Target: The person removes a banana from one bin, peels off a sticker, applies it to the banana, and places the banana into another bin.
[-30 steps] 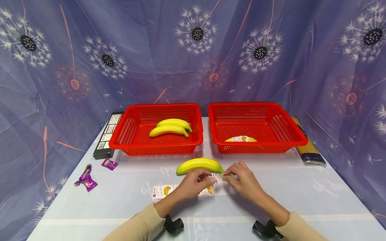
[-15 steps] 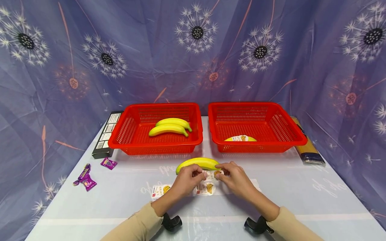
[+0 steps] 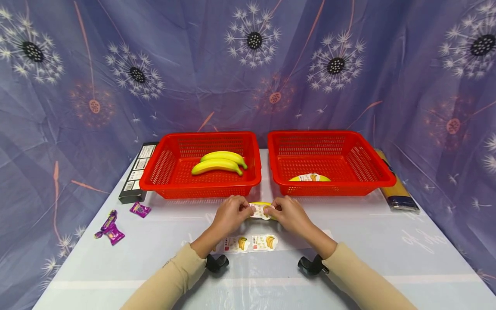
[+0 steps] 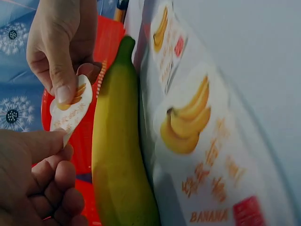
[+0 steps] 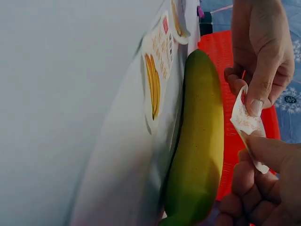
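Both hands pinch one banana label sticker (image 3: 257, 211) between thumbs and fingers, the left hand (image 3: 230, 216) at its left end and the right hand (image 3: 291, 216) at its right end. A yellow banana with green tips (image 4: 117, 141) lies on the table under the label. In the wrist views the label (image 5: 248, 123) is held beside the banana, apart from it; in the head view it covers most of the fruit. Nearer the person lies a backing strip with more banana labels (image 3: 265, 243), its left part hidden by the left hand and forearm.
The left red basket (image 3: 201, 190) holds two bananas (image 3: 217, 166). In the right red basket (image 3: 329, 189) lies a banana bearing a label (image 3: 310, 178). Purple wrapped candies (image 3: 113, 233) and a black box (image 3: 133, 191) are at left; a yellow-brown packet (image 3: 397, 193) is at right.
Both hands have moved forward with the label, from in front of the banana to over it. The label is turned more face-up, and more of the backing strip shows.
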A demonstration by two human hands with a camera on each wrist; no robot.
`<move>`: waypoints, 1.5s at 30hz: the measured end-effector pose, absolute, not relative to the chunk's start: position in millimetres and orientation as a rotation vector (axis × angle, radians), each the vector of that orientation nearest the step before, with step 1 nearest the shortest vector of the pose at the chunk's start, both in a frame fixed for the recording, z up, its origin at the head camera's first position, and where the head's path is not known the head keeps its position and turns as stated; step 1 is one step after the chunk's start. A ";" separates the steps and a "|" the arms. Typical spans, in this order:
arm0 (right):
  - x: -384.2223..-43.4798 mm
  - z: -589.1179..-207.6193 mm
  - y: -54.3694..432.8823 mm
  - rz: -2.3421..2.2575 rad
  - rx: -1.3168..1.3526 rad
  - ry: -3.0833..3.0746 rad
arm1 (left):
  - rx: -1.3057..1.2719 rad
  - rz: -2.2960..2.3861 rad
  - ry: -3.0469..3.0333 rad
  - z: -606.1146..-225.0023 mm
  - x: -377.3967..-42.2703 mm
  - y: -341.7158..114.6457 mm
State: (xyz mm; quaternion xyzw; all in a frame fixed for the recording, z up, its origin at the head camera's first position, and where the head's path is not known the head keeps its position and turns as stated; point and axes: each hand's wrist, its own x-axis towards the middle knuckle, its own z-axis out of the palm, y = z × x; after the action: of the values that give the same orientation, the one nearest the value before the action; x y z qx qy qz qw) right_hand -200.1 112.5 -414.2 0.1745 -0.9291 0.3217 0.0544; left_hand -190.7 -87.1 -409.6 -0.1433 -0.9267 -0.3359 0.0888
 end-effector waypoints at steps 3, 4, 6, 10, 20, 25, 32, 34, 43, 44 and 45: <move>-208.0 -414.3 107.8 0.895 0.546 -2.842 | -0.423 -0.924 -2.785 -409.7 -196.1 -87.8; -210.2 -414.1 106.4 0.871 0.555 -2.847 | -0.429 -0.893 -2.785 -410.2 -197.6 -87.9; -214.2 -413.5 104.0 0.823 0.573 -2.856 | -0.438 -0.839 -2.783 -411.3 -200.1 -88.0; -219.9 -412.2 100.0 0.755 0.601 -2.866 | -0.450 -0.765 -2.772 -413.4 -203.7 -87.4; -222.6 -413.8 95.2 0.657 0.626 -2.855 | -0.469 -0.657 -2.749 -418.5 -207.9 -84.7; -223.6 -414.2 94.3 0.644 0.611 -2.869 | -0.478 -0.635 -2.713 -419.9 -208.0 -83.2; -223.0 -417.4 95.7 0.695 0.580 -2.873 | -0.470 -0.568 -2.704 -422.2 -207.7 -80.9; -223.0 -419.7 97.6 0.743 0.574 -2.852 | -0.470 -0.565 -2.700 -422.5 -207.0 -80.8; -218.7 -428.1 111.1 0.889 0.702 -2.744 | -0.556 -0.652 -2.713 -424.9 -200.9 -88.1; -217.8 -429.0 112.1 0.901 0.700 -2.738 | -0.568 -0.654 -2.721 -425.1 -200.0 -89.2; -217.1 -430.0 112.9 0.913 0.695 -2.733 | -0.575 -0.663 -2.729 -425.1 -199.0 -90.2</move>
State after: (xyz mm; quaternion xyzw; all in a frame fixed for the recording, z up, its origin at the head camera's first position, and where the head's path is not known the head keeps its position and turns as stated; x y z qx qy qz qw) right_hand -217.1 112.9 -430.0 0.2335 -0.9185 0.3067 0.0885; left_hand -199.0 -90.2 -425.1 -0.1988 -0.9430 -0.2292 0.1367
